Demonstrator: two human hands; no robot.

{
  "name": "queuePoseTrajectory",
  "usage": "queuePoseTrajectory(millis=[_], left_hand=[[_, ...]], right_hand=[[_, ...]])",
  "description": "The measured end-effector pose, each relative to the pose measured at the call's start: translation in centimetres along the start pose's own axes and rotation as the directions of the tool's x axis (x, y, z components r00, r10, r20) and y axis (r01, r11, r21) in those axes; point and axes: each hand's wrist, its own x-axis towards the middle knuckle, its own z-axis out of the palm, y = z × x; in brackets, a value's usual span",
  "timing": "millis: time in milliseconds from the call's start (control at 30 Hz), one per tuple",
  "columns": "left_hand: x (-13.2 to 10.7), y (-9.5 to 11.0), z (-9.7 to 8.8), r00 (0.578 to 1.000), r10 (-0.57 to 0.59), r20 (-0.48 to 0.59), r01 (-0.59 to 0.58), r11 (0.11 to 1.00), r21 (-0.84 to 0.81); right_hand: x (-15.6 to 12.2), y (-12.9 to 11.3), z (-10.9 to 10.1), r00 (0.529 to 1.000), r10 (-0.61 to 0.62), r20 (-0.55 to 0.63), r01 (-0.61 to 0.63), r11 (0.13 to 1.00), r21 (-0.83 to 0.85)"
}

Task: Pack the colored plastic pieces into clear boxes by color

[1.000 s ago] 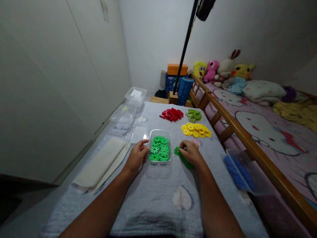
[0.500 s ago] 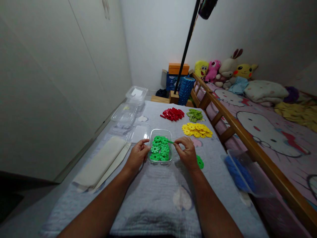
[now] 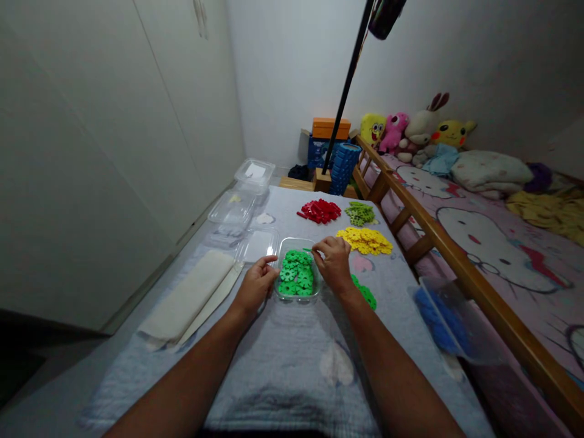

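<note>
A clear plastic container (image 3: 298, 298) stands on the cloth-covered table with several green snowflake-shaped building discs (image 3: 296, 274) in it. My left hand (image 3: 256, 283) grips the container's left side between thumb and forefinger. Over the container's right rim, my right hand (image 3: 332, 258) pinches a single green disc (image 3: 307, 249), seen nearly edge-on. More loose green discs (image 3: 365, 294) lie to the right, partly covered by my right wrist. Left of the container rests a clear lid (image 3: 258, 246).
Piles of red pieces (image 3: 320, 211), light green pieces (image 3: 360, 213) and yellow discs (image 3: 365, 241) lie farther back. Clear containers (image 3: 232, 208) line the left edge, near a folded cream cloth (image 3: 189, 298). A container with blue pieces (image 3: 440, 319) sits by the wooden bed rail (image 3: 429, 219).
My right hand has shifted left and slightly away from me, bringing the pinched green disc over the container. My left hand stays at the container's side.
</note>
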Motion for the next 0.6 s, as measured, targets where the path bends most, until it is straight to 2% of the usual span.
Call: queuePoseTrajectory(millis=[133,233,367,500,600], left_hand=[[0.0,0.0,0.0,1.0,0.006,0.016,-0.006,1.0,0.004],[0.0,0.0,0.0,1.0,0.01,0.012,-0.01,1.0,0.001],[0.0,0.0,0.0,1.0,0.013,0.006,-0.013,1.0,0.005],[-0.1,0.0,0.0,1.0,0.018,0.01,-0.018,1.0,0.008],[-0.1,-0.1,0.0,1.0,0.024,0.013,-0.025,1.0,0.009]], right_hand=[[0.0,0.5,0.0,0.995,0.007,0.1,-0.008,1.0,0.002],[-0.6,1.7,-1.3,0.996,0.056,0.07,-0.06,0.996,0.067],[-1.7,4.6,-3.6,0.986,0.159,0.053,-0.162,0.984,0.078],[-3.4,7.4,-4.5,0.942,0.284,0.179,-0.29,0.957,0.007],[-4.7,8.2,-4.1,0.913,0.315,0.259,-0.306,0.949,-0.073]])
